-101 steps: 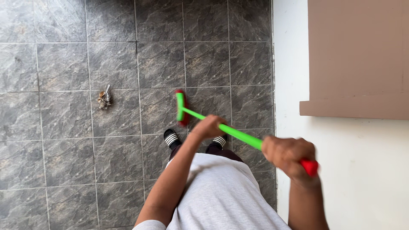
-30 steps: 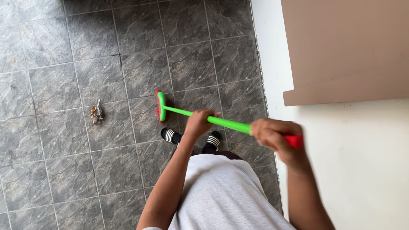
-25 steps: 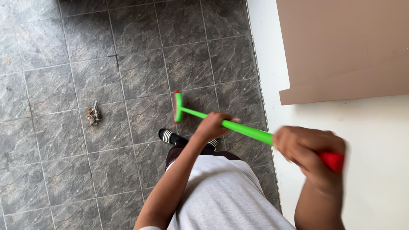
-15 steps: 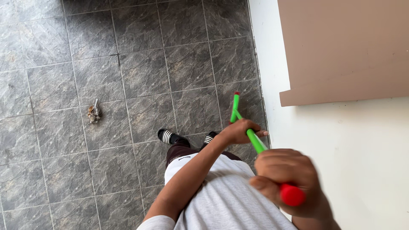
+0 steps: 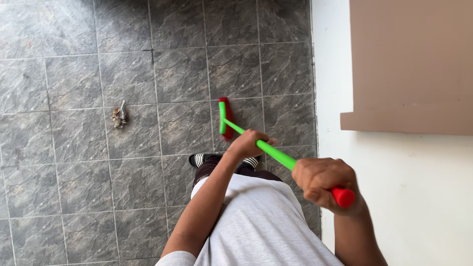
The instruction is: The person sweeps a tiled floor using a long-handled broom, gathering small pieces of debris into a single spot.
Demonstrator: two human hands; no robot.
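The person wears a light grey T-shirt (image 5: 256, 221) of soft, faintly flecked cloth — its short left sleeve (image 5: 178, 258) ends above the elbow, so both forearms are bare. Below the shirt's hem shows a strip of dark, maroon-brown trousers (image 5: 209, 170). The feet carry black footwear with white stripes (image 5: 201, 158) — only the front parts show.

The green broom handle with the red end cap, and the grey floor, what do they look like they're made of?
Green broom handle: probably plastic or plastic-coated tube, going by its even bright colour and smooth look. Red end cap: smooth, likely plastic or rubber. Grey floor: square tiles with mottled stone-like veining and pale grout lines, ceramic or stone; matte to slightly glossy.
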